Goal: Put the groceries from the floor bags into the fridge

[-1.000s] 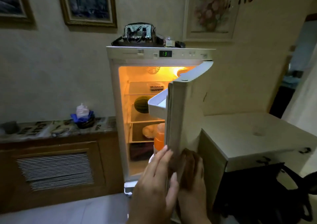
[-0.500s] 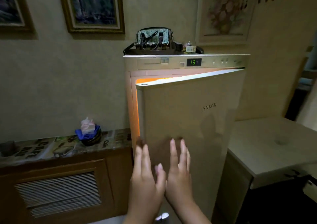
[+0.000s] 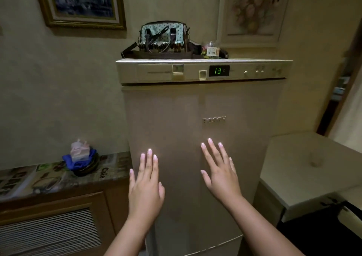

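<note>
Left hand (image 3: pixel 146 189) and right hand (image 3: pixel 220 174), fingers straight and slightly spread, lie flat against the beige fridge door (image 3: pixel 195 108). The door sits closed; its green display (image 3: pixel 219 71) reads 13.

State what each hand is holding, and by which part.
Nothing is held: left hand and right hand are open, fingers straight, at the fridge door.

1. Fridge (image 3: pixel 176 108), door shut; its top carries a dotted teal handbag (image 3: pixel 162 36) sitting on a dark tray (image 3: pixel 156 55), with a small labelled jar (image 3: pixel 211 49) just right of the bag.
2. Low wooden cabinet (image 3: pixel 58 216) left of fridge: patterned top holds a dark bowl (image 3: pixel 86 167) with blue cloth (image 3: pixel 78 160) and a clear plastic bag (image 3: pixel 79 150) in it.
3. Pale table (image 3: pixel 313 167) right of fridge.
</note>
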